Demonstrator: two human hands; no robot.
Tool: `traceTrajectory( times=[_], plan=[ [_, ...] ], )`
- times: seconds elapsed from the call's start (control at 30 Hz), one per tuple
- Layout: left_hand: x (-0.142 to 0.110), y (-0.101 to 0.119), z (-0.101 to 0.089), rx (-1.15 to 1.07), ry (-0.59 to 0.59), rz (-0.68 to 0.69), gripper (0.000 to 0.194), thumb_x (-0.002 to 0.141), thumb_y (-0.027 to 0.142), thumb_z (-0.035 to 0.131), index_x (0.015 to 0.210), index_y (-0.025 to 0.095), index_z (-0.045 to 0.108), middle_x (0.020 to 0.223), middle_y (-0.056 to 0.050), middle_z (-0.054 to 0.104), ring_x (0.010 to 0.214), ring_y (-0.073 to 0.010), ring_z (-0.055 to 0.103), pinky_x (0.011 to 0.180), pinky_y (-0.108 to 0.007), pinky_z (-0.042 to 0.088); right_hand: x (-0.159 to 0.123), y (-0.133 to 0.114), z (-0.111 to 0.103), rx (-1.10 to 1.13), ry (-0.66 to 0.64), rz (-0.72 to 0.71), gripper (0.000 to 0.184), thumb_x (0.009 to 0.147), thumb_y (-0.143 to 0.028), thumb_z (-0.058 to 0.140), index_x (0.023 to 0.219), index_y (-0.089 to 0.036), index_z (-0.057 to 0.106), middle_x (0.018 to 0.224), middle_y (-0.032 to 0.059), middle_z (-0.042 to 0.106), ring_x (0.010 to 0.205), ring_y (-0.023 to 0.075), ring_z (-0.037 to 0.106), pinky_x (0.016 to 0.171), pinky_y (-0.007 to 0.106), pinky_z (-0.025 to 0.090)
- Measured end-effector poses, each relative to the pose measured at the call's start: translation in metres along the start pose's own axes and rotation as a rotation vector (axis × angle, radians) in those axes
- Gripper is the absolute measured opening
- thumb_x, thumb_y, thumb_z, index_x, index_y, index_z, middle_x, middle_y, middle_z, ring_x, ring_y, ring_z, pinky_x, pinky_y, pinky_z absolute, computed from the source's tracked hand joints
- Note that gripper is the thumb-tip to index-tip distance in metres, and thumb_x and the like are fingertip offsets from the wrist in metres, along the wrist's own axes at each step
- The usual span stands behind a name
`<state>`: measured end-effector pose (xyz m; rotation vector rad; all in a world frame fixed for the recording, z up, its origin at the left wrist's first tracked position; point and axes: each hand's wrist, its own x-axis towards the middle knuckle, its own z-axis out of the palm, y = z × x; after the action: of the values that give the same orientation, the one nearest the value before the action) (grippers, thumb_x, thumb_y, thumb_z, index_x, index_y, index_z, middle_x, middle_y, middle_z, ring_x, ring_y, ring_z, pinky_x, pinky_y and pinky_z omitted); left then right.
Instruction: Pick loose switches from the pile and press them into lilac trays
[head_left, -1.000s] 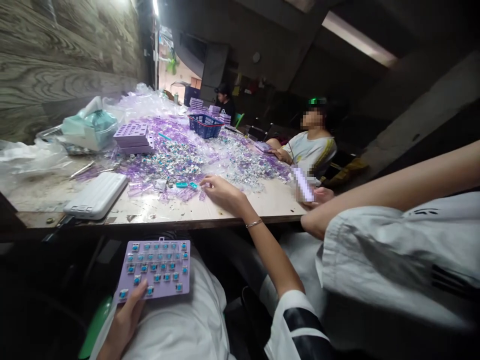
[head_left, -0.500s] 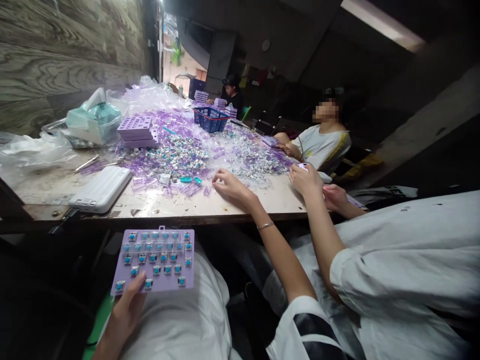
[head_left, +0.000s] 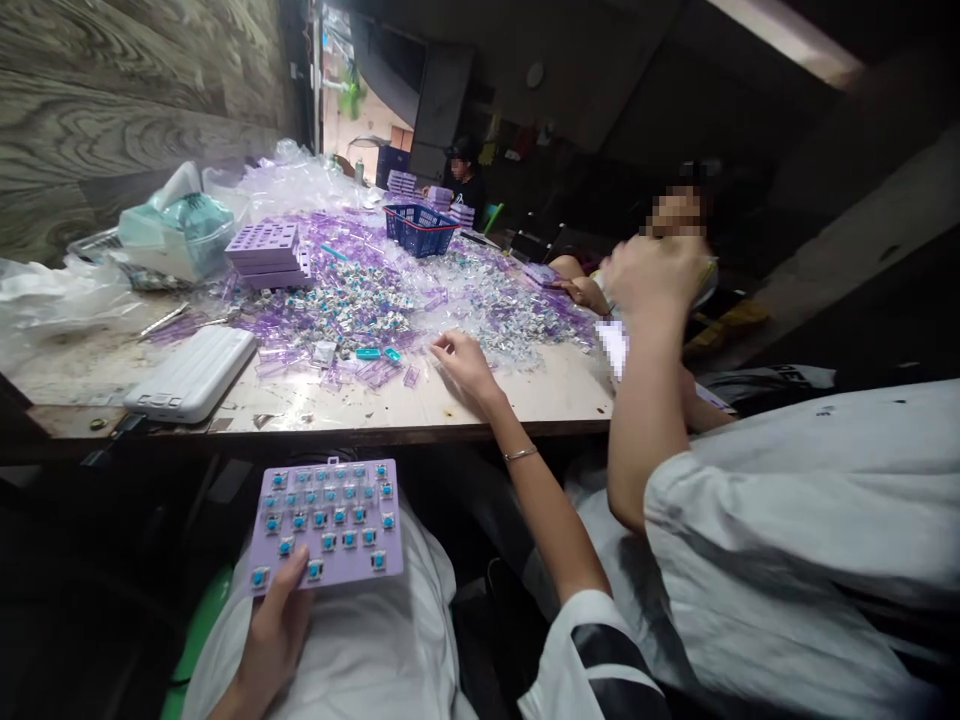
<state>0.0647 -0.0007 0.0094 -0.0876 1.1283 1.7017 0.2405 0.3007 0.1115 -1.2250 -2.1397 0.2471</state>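
Note:
In my left hand (head_left: 279, 622) is a light purple keypad plate (head_left: 341, 558) fitted with rows of key switches that have blue centres. My thumb lies over its lower part, and the plate is above my lap. Clear strips appear to cover some of the upper switches. My right hand (head_left: 466, 368) rests at the front of the table with its fingers curled together; whether anything small is in them is hidden. Just beyond it spreads a heap of loose switches (head_left: 352, 305) mixed with clear purple plastic pieces (head_left: 379, 372). Two teal pieces (head_left: 367, 354) lie nearby.
A white power bank (head_left: 193, 375) with a cable sits at the table's left front. Behind it are stacked purple plates (head_left: 262, 250) and a tissue box (head_left: 176, 235). A blue basket (head_left: 420, 232) stands farther back. A co-worker's raised arm (head_left: 651, 400) is close on my right.
The plate in my left hand has shifted slightly right in view. My right hand stays near the heap. The neighbouring co-worker's hand has risen from the table edge.

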Motion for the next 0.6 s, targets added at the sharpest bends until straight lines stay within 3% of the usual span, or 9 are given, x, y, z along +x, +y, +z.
traceTrajectory(
  times=[0.1,0.23,0.33,0.47,0.6],
  plan=[
    [0.005,-0.002,-0.001,-0.002,0.013,0.001,0.041,0.049,0.029,0.081,0.087,0.021,0.067,0.089,0.001,0.072,0.102,-0.0232,0.066,0.087,-0.023,0.056,0.001,0.006,0.0,-0.052,0.049,0.047,0.023,0.093,-0.036,0.056,0.089,-0.014,0.062,0.09,0.0024,0.063,0.084,0.0152,0.06,0.082,0.036,0.05],
    [0.008,-0.004,-0.003,-0.012,0.053,-0.021,0.036,0.046,0.027,0.081,0.078,0.022,0.065,0.082,0.003,0.07,0.102,-0.0212,0.065,0.076,-0.017,0.056,-0.001,0.003,-0.002,-0.099,0.096,0.04,0.014,0.092,-0.022,0.05,0.095,-0.016,0.063,0.101,0.01,0.062,0.102,0.0247,0.055,0.094,0.043,0.04],
    [0.008,-0.005,-0.003,-0.013,0.075,-0.049,0.035,0.041,0.026,0.082,0.071,0.021,0.064,0.078,0.003,0.069,0.099,-0.0209,0.066,0.063,-0.014,0.054,0.0,-0.008,0.0,-0.088,0.012,-0.07,0.023,0.091,-0.016,0.046,0.103,-0.019,0.065,0.111,0.0113,0.06,0.11,0.027,0.05,0.099,0.042,0.034],
    [0.006,-0.002,0.0,-0.018,0.046,-0.051,0.037,0.037,0.026,0.084,0.067,0.021,0.063,0.076,0.003,0.068,0.09,-0.0211,0.067,0.059,-0.015,0.054,0.006,-0.018,0.002,-0.078,-0.186,-0.205,0.015,0.085,-0.019,0.061,0.092,-0.025,0.073,0.109,0.0057,0.062,0.108,0.0264,0.05,0.099,0.044,0.034],
    [0.004,0.001,0.005,-0.017,0.032,-0.056,0.04,0.032,0.023,0.085,0.064,0.021,0.062,0.071,0.004,0.066,0.082,-0.019,0.067,0.054,-0.014,0.053,0.012,-0.018,0.003,-0.11,-0.215,-0.22,0.011,0.084,-0.02,0.064,0.089,-0.023,0.073,0.107,0.0071,0.063,0.107,0.028,0.047,0.098,0.047,0.033]
  ],
)
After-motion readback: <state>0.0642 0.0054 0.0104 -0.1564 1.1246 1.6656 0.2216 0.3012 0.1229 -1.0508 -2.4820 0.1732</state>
